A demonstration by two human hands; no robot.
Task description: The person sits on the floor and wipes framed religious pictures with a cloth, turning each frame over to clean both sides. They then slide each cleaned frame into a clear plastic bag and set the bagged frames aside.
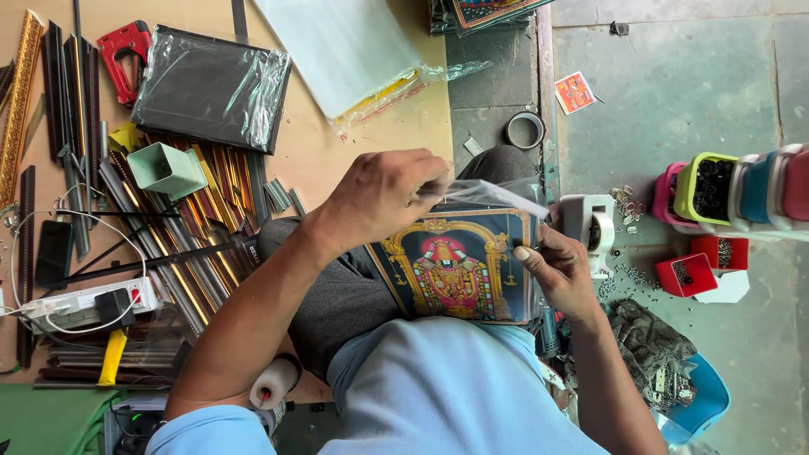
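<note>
Wrapping of the framed picture [455,265], which rests on the person's lap, seems the step in hand. The left hand [383,198] pinches the clear plastic film [493,195] at the far edge of the frame; the right hand [560,270] grips the right edge, thumb on the front. I think the film should stay tight and flat, and the tape dispenser [588,226] just right is near.

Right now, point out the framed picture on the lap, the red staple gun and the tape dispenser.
framed picture [451,270], head view, on the printed figure at its centre.
red staple gun [124,52], head view, on its red body.
tape dispenser [587,221], head view, on its white housing.
</note>
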